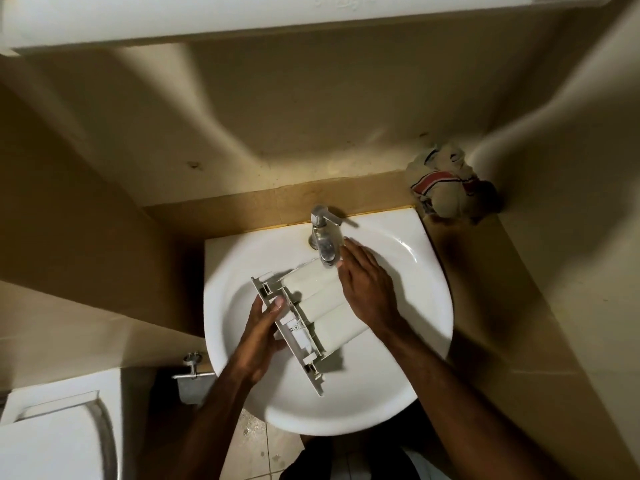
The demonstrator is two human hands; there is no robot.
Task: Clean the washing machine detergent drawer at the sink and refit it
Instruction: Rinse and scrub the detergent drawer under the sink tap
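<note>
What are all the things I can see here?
detergent drawer: one, white, held over the sink under the tap
sink: one, white, round basin against the wall
tap: one, silver, at the back of the sink
crumpled cloth: one, beige with red stripes, on the ledge right of the sink
wall valve: one, silver, left of the sink
left hand: one, grips the drawer's front panel
right hand: one, flat fingers on the drawer beside the tap

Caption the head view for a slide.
Left hand grips the white plastic detergent drawer over the round white sink; right hand rests on it beneath the chrome tap.
</note>
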